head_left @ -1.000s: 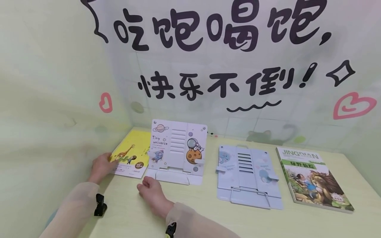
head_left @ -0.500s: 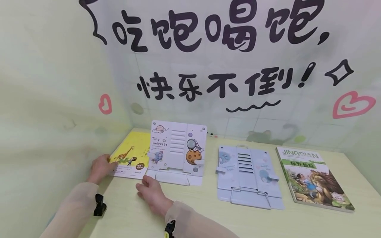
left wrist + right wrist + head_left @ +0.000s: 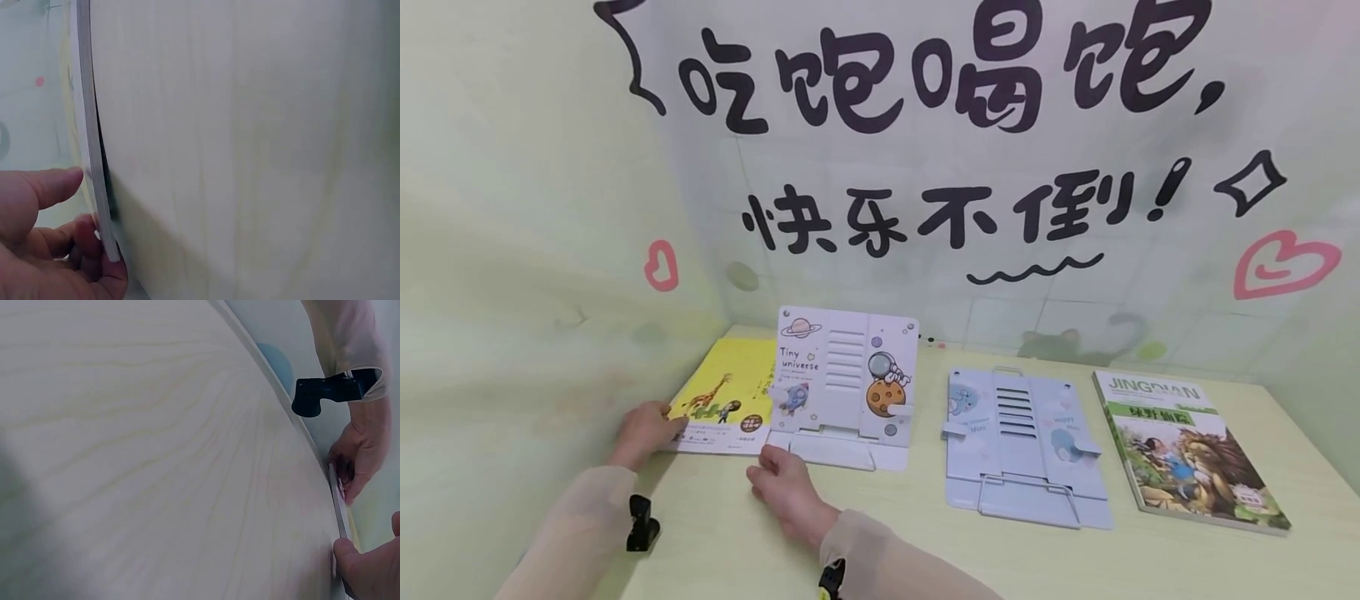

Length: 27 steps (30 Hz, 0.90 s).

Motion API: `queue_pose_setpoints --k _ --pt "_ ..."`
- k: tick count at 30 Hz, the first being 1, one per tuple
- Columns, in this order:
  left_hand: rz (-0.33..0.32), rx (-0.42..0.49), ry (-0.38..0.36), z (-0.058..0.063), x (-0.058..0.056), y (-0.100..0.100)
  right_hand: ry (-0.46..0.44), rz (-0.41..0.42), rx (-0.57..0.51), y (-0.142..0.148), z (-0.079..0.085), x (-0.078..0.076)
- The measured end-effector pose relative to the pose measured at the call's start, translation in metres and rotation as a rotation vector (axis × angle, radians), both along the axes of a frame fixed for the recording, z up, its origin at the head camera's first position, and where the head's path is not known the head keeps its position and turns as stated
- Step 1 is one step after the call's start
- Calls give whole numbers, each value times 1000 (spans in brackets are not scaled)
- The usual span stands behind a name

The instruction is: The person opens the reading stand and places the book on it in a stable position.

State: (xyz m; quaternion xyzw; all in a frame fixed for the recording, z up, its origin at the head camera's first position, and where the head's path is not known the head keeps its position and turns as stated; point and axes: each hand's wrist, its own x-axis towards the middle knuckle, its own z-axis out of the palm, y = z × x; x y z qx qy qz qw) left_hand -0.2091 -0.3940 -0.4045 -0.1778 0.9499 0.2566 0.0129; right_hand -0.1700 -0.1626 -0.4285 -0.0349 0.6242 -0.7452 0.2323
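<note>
A yellow book [image 3: 718, 396] with a giraffe on its cover lies at the table's left, its right edge behind a white "Tiny universe" book stand [image 3: 850, 375]. My left hand [image 3: 647, 432] grips the book's left edge; in the left wrist view, the thumb [image 3: 59, 186] is above and fingers [image 3: 87, 240] reach beneath. There, a dark gap shows under the edge. My right hand [image 3: 793, 497] has curled fingers right by the book's lower right corner and the stand's front left corner; I cannot tell whether they pinch either. In the right wrist view one fingertip [image 3: 345, 549] overlaps the edge.
A second, pale blue book stand [image 3: 1026, 446] lies folded back to the right. Beyond it is a thicker book [image 3: 1187, 454] with a lion on its cover. Printed curtains [image 3: 880, 267] close off the table's back and left sides.
My left hand has drawn the yellow book slightly left and toward me, and more of its cover shows beside the stand. The right hand and both stands stay almost in place.
</note>
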Motion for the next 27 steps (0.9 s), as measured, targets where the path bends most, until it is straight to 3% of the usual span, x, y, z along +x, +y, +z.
queue_pose_setpoints --k 4,10,15,22,27 --pt "32 50 31 -1 2 -2 32 -6 25 0 -3 -1" --pt "24 259 44 1 7 -6 46 -15 40 1 -3 -1" --pt "37 423 106 2 11 -3 69 -42 24 3 -4 -3" --pt "44 544 263 3 40 4 144 -23 6 4 -9 -2" --pt "81 575 292 10 62 8 59 -6 -14 2 -4 1"
